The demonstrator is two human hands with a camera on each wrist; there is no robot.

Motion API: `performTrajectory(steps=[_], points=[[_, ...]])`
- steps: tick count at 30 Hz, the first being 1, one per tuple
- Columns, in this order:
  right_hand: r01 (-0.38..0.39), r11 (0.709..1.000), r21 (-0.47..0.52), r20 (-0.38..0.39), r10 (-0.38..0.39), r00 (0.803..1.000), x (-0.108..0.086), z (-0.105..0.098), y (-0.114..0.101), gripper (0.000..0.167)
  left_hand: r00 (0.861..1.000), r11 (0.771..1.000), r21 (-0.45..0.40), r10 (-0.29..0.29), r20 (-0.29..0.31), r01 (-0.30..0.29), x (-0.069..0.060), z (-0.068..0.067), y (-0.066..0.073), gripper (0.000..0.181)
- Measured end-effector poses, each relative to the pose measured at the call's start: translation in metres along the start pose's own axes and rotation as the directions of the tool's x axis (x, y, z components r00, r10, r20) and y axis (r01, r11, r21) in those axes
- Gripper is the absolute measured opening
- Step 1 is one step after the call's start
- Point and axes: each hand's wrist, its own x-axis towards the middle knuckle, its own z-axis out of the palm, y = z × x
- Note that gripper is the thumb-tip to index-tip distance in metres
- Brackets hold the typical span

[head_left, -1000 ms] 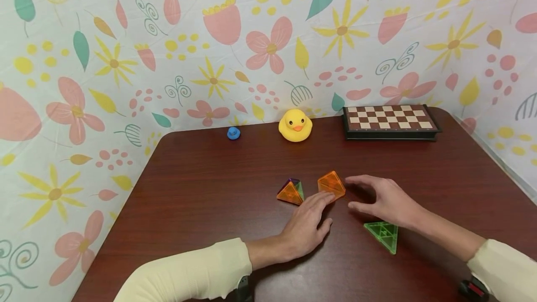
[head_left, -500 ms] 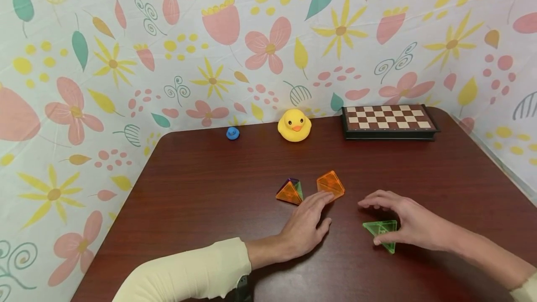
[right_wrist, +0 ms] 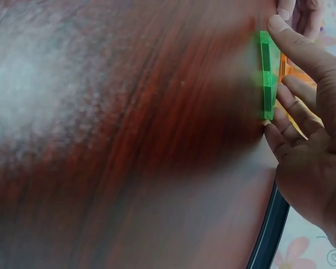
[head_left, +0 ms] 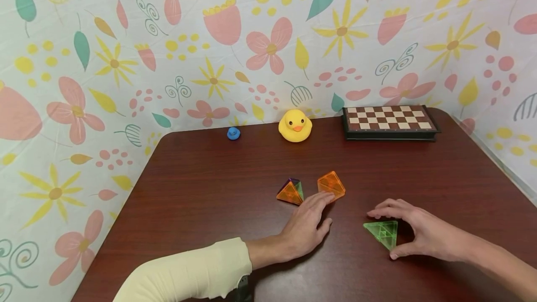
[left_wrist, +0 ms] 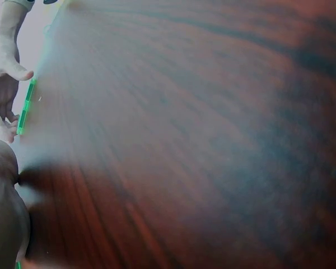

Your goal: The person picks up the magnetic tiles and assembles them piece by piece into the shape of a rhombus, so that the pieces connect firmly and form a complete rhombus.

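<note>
My left hand (head_left: 304, 227) lies palm down, its fairly straight fingertips resting on the near edge of an orange translucent tile piece (head_left: 331, 184). Just left of it stands a small pyramid of magnetic tiles (head_left: 290, 192) with orange, green and purple faces. My right hand (head_left: 428, 234) curls around a green triangular magnetic tile (head_left: 383, 232), thumb at its near corner and fingers along its far edge. In the right wrist view, the green tile (right_wrist: 267, 78) sits between thumb and fingertips. The left wrist view shows mostly table, with that tile (left_wrist: 26, 106) at the left.
A yellow rubber duck (head_left: 295, 126), a small blue duck (head_left: 233, 133) and a folded checkered game board (head_left: 390, 122) stand along the back of the dark brown table (head_left: 201, 167). Behind it hangs a flower-patterned cloth (head_left: 176, 59).
My right hand has moved from beside the orange piece toward the near right, and its thumb and fingers now bracket the green tile. The left hand has stayed in place.
</note>
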Motion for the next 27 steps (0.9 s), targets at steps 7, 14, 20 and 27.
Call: performTrajectory(steps=[7,14,20,27], points=[[-0.032,0.999,0.014,0.028,0.032,0.999,-0.0038,0.0019,0.0062,0.072,1.000,1.000,0.007,0.000,-0.003,0.000,0.0001,-0.0001,0.0004,0.054],[-0.017,0.998,0.060,0.023,0.016,1.000,-0.0028,0.0049,0.0078,0.064,1.000,1.000,0.007,0.010,-0.014,-0.010,0.0003,0.0005,-0.0001,0.053],[0.004,0.997,0.083,-0.015,-0.003,1.000,-0.0004,0.0048,0.0041,0.064,1.000,1.000,0.005,0.015,-0.019,-0.015,0.0004,0.0009,-0.0001,0.052],[-0.017,0.994,0.110,-0.041,0.022,0.999,-0.0010,0.0036,0.0062,0.066,1.000,1.000,0.006,0.010,-0.019,-0.010,0.0003,0.0009,-0.0003,0.052]])
